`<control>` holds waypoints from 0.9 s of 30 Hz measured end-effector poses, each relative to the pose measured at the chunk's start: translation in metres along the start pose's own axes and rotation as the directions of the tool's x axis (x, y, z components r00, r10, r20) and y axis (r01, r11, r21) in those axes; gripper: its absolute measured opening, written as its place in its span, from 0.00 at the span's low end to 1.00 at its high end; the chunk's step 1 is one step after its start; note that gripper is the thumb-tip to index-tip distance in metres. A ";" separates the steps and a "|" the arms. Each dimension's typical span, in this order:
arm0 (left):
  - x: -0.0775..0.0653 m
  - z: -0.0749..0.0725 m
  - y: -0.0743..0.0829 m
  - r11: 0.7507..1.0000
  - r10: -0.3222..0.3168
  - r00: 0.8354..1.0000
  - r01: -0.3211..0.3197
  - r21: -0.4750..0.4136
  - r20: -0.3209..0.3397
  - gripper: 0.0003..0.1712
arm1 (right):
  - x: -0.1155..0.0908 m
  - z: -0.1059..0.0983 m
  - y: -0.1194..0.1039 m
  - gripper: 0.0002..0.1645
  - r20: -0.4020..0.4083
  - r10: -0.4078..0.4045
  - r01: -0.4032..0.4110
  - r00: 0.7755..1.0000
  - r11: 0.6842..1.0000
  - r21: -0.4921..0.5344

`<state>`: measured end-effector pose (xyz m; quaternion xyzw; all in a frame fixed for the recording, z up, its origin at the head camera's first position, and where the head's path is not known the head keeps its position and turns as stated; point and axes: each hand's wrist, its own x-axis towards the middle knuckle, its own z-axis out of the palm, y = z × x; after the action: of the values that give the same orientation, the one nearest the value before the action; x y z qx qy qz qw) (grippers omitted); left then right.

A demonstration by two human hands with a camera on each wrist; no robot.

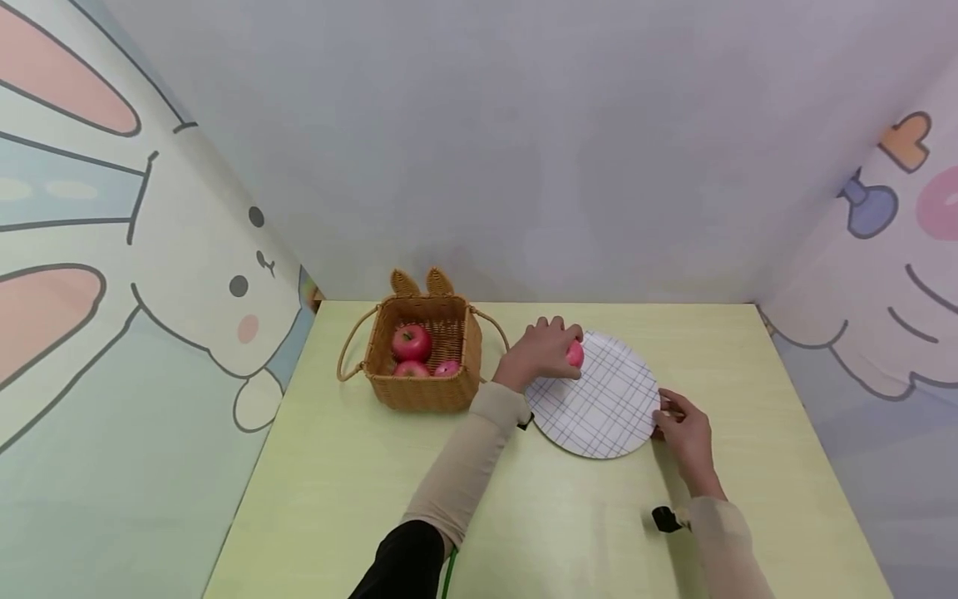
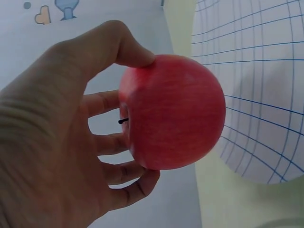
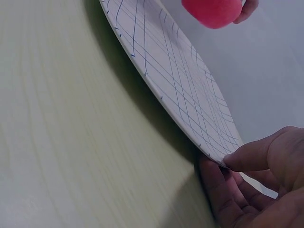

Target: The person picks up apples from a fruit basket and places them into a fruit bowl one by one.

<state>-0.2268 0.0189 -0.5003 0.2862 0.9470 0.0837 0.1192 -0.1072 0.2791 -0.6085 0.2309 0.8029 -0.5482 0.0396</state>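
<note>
In the left wrist view a red apple [image 2: 175,111] with a short dark stem is gripped between the thumb and fingers of my left hand [image 2: 90,114]. The head view shows that left hand [image 1: 542,349] holding the apple [image 1: 575,353] above the left part of a round white plate [image 1: 599,408] with blue grid lines. My right hand [image 1: 684,433] pinches the plate's right rim, thumb on top and fingers beneath, as the right wrist view shows with the hand [image 3: 256,175] at the edge of the plate [image 3: 175,85].
Left of the plate stands a wicker basket [image 1: 422,395] with two ear shapes and side handles. Inside it lie a red apple [image 1: 412,343], another apple [image 1: 411,368] and a pink fruit [image 1: 447,368]. A pale wooden table [image 1: 329,499] carries everything, with printed walls around it.
</note>
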 end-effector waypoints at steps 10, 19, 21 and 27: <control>0.016 0.024 -0.004 1.000 0.002 1.000 -0.001 0.026 -0.022 0.36 | 0.000 0.003 0.004 0.33 -0.025 -0.001 0.001 1.000 1.000 -0.006; 0.019 0.033 -0.008 0.999 -0.018 1.000 0.019 0.031 -0.025 0.36 | -0.001 0.004 0.005 0.33 -0.028 -0.002 0.002 1.000 1.000 -0.006; 0.020 0.035 -0.008 0.999 -0.017 1.000 0.017 0.032 -0.020 0.37 | -0.001 0.004 0.005 0.33 -0.024 -0.005 0.005 1.000 1.000 -0.005; 0.023 0.038 -0.006 0.998 -0.022 0.999 0.023 0.051 -0.023 0.38 | -0.001 0.004 0.004 0.33 -0.019 -0.002 0.002 1.000 1.000 -0.005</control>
<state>-0.2381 0.0303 -0.5416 0.2775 0.9533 0.0611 0.1021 -0.1049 0.2764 -0.6134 0.2350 0.8050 -0.5439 0.0321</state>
